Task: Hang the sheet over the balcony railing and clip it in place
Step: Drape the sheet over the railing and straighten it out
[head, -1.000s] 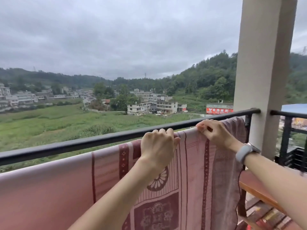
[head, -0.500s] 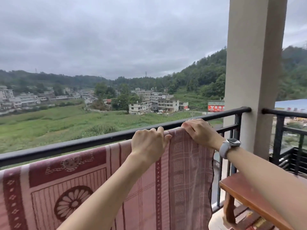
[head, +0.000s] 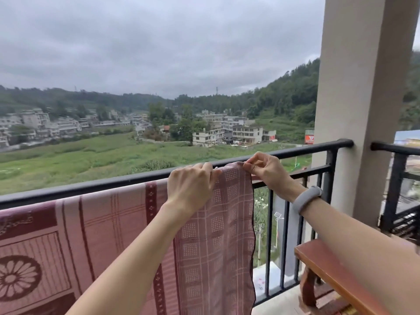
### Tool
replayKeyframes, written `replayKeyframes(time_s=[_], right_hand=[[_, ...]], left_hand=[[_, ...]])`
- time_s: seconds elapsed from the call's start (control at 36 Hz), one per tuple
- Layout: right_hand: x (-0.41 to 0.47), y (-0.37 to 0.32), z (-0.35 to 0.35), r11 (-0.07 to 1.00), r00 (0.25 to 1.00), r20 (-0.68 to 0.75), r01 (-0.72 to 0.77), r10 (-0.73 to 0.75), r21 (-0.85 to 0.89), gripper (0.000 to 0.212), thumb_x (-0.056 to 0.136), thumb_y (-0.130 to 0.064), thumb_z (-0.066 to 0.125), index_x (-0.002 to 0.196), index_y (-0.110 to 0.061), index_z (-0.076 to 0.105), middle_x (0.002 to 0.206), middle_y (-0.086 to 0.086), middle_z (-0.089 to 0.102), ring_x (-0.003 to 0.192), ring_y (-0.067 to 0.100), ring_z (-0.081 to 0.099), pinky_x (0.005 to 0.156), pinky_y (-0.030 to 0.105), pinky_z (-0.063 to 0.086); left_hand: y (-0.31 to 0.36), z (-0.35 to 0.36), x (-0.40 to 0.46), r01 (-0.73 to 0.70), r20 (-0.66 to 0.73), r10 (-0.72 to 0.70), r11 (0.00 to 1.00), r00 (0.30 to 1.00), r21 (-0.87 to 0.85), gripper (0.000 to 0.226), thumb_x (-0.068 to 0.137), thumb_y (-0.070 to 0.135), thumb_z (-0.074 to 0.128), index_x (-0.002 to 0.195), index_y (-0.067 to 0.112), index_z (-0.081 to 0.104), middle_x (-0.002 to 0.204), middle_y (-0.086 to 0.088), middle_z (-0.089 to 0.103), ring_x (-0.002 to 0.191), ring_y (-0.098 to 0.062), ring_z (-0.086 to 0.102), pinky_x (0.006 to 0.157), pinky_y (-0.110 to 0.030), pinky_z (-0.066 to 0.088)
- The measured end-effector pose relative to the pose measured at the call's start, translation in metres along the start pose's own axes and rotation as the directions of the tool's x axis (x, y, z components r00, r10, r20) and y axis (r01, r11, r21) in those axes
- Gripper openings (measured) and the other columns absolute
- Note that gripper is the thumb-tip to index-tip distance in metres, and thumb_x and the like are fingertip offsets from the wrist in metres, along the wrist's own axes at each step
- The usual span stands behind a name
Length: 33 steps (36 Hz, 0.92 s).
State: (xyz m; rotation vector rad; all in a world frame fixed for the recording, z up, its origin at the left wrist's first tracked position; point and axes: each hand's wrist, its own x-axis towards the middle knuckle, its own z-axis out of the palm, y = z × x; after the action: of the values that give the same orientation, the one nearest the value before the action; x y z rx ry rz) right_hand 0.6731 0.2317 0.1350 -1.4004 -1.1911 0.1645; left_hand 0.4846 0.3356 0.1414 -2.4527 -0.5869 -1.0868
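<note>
**Pink sheet on railing, unclipped: slip risk**

Pink-and-maroon woven sheet [head: 204, 246]: draped over the black metal railing [head: 91, 186], hanging down its near side, the scalloped side edge ending short of the railing's post. No clip is visible anywhere along the railing, so only the fold and the hands hold it. Risk: if more cloth hangs on one side of the railing than the other, its weight could drag the sheet off once released; wind is a further likely cause on an open balcony.

Wooden bench [head: 329, 273]: below and right of the railing; no clips seen on it.

Left hand [head: 192, 189]: fingers curled over the railing's top, gripping the sheet's fold.

Right hand [head: 268, 171]: at the railing, pinching the sheet's top corner between thumb and fingertips. Risk: a thin pinch may lose the corner.

Grey wristband [head: 306, 198]: on the right wrist, below the railing.
</note>
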Motion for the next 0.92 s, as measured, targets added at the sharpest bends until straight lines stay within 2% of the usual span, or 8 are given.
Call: replayKeyframes(time_s=[0.11, 0.22, 0.31, 0.36, 0.5, 0.58, 0.67, 0.92], right_hand=[[0.010, -0.007, -0.005, 0.990, 0.995, -0.059, 0.071, -0.079, -0.118, 0.014, 0.086, -0.011, 0.061, 0.073, -0.014, 0.056, 0.070, 0.005, 0.059, 0.068, 0.016, 0.054, 0.067, 0.023, 0.050], [0.019, -0.013, -0.006, 0.965, 0.973, -0.121, 0.170, -0.196, -0.202, 0.020, 0.088, -0.012, 0.059, 0.069, -0.017, 0.054, 0.061, -0.003, 0.054, 0.050, -0.001, 0.048, 0.048, 0.010, 0.040], [0.010, 0.002, -0.007, 0.940, 0.987, -0.019, 0.148, -0.161, -0.308, 0.026, 0.090, -0.011, 0.054, 0.064, -0.011, 0.056, 0.054, -0.002, 0.048, 0.046, 0.005, 0.039, 0.047, 0.019, 0.032], [0.002, 0.012, -0.012, 0.946, 0.992, -0.006, 0.120, -0.127, -0.302, 0.022, 0.092, -0.009, 0.051, 0.073, -0.003, 0.062, 0.061, 0.004, 0.056, 0.056, 0.015, 0.048, 0.053, 0.025, 0.039], [-0.016, 0.024, -0.027, 0.999, 0.996, 0.080, -0.037, 0.034, 0.031, 0.023, 0.093, -0.012, 0.047, 0.110, -0.016, 0.062, 0.107, -0.002, 0.067, 0.099, 0.012, 0.062, 0.086, 0.027, 0.050], [-0.019, 0.031, -0.025, 0.998, 0.990, 0.137, 0.019, -0.028, 0.065, 0.023, 0.089, -0.019, 0.057, 0.111, -0.019, 0.060, 0.110, -0.002, 0.066, 0.101, 0.007, 0.062, 0.086, 0.023, 0.051], [-0.014, 0.032, -0.018, 0.993, 0.987, 0.111, 0.116, -0.117, 0.019, 0.008, 0.085, -0.016, 0.062, 0.093, -0.019, 0.063, 0.091, -0.003, 0.067, 0.084, 0.000, 0.063, 0.075, 0.015, 0.050], [-0.001, 0.042, -0.021, 0.935, 0.935, 0.013, 0.353, -0.353, -0.009, 0.002, 0.087, -0.008, 0.058, 0.086, -0.010, 0.056, 0.085, -0.004, 0.056, 0.080, 0.011, 0.055, 0.075, 0.022, 0.047]], left_hand=[[0.011, -0.001, 0.008, 0.036, -0.026, -0.039, 0.994, 0.999, -0.106, 0.031, 0.097, 0.037, 0.036, 0.106, 0.018, 0.058, 0.105, 0.000, 0.061, 0.087, -0.020, 0.061, 0.063, -0.029, 0.040], [0.020, -0.008, 0.022, 0.091, -0.142, -0.116, 0.981, 0.983, -0.170, 0.026, 0.091, 0.027, 0.053, 0.113, 0.014, 0.059, 0.126, -0.008, 0.052, 0.109, -0.023, 0.051, 0.091, -0.038, 0.040], [0.038, -0.002, 0.020, -0.002, -0.113, -0.012, 0.992, 0.994, -0.123, 0.025, 0.090, 0.030, 0.052, 0.106, 0.013, 0.062, 0.111, -0.006, 0.061, 0.098, -0.024, 0.059, 0.081, -0.038, 0.043], [0.050, 0.006, 0.018, -0.037, -0.030, 0.034, 0.996, 0.999, -0.084, 0.027, 0.092, 0.035, 0.048, 0.107, 0.016, 0.061, 0.102, -0.002, 0.064, 0.089, -0.023, 0.063, 0.072, -0.034, 0.043], [0.057, 0.019, 0.033, -0.040, -0.004, 0.040, 0.996, 0.999, -0.079, 0.035, 0.093, 0.046, 0.040, 0.105, 0.019, 0.060, 0.095, -0.001, 0.065, 0.079, -0.024, 0.065, 0.057, -0.028, 0.033], [0.059, 0.023, 0.032, -0.038, -0.033, 0.037, 0.998, 0.999, -0.051, 0.032, 0.093, 0.042, 0.042, 0.099, 0.019, 0.063, 0.088, -0.001, 0.067, 0.074, -0.023, 0.065, 0.055, -0.027, 0.034], [0.061, 0.023, 0.028, -0.001, -0.087, -0.005, 0.998, 0.996, -0.069, 0.029, 0.091, 0.038, 0.046, 0.091, 0.017, 0.066, 0.081, 0.000, 0.069, 0.069, -0.022, 0.065, 0.056, -0.028, 0.041], [0.075, 0.025, 0.040, 0.098, -0.137, -0.107, 0.993, 0.985, -0.071, 0.029, 0.090, 0.034, 0.049, 0.074, 0.016, 0.066, 0.068, 0.002, 0.068, 0.055, -0.021, 0.061, 0.048, -0.021, 0.027]])
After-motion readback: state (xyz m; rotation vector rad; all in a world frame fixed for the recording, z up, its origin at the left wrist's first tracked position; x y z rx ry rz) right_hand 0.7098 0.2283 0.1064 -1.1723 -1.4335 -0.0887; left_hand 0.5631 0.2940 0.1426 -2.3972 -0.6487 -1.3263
